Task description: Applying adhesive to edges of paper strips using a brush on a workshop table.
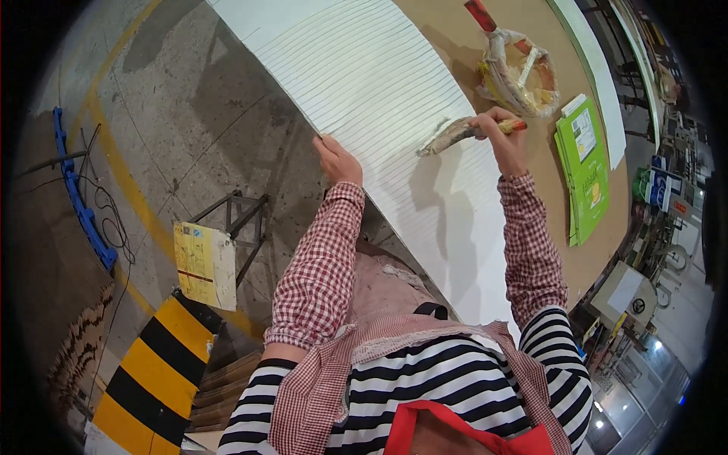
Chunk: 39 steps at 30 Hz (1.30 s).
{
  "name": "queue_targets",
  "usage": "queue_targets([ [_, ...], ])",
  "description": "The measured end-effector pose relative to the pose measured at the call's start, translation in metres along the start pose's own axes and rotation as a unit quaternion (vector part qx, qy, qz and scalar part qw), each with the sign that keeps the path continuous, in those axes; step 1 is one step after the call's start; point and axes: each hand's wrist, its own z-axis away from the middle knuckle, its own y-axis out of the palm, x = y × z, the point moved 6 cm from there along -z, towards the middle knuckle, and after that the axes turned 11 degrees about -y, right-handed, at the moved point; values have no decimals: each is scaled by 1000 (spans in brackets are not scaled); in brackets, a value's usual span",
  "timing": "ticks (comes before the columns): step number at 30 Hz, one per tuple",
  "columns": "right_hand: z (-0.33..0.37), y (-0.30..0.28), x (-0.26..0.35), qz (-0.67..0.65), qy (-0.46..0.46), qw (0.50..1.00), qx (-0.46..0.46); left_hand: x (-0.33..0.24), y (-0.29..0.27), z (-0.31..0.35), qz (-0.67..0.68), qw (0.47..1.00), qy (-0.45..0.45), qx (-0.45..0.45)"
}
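Note:
A long stack of white sheets (364, 72) lies fanned out, its many staggered edges making narrow stripes across the board. My left hand (337, 161) grips the stack's left edge, with some of its fingers out of sight. In my right hand (500, 135) is a wide paste brush (453, 138), held by its reddish handle. The bristles, coated in whitish paste, touch the striped sheets. Just beyond my right hand stands a plastic-wrapped paste bucket (519, 76), with a stick lying across its opening and a red handle (480, 14) beside it.
A pile of green printed sheets (584, 171) sits on the brown tabletop (447, 30) to the right. On the floor at left are a metal stand with a yellow-and-white panel (205, 265), a yellow-and-black striped barrier (155, 371) and a blue rail (76, 189) with loose cables.

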Motion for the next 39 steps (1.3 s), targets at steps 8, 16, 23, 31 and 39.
queue_targets([
  [8, -71, 50, 24, -57, -110, 992, -20, 3, 6, -3, -31, 999, 30, -27],
  [16, 78, -16, 2, 143, -53, 988, 8, -1, 2, 5, 0, 998, -35, 51],
  [23, -14, 40, 50, 78, -192, 977, -56, 3, -1, 21, 65, 997, -13, 25],
  [31, 96, 26, 23, 193, -169, 966, 30, 52, 4, 84, 41, 988, -103, 107],
  [39, 98, 46, 72, 165, -273, 948, 0, 45, -2, 87, 24, 993, -69, 94],
])
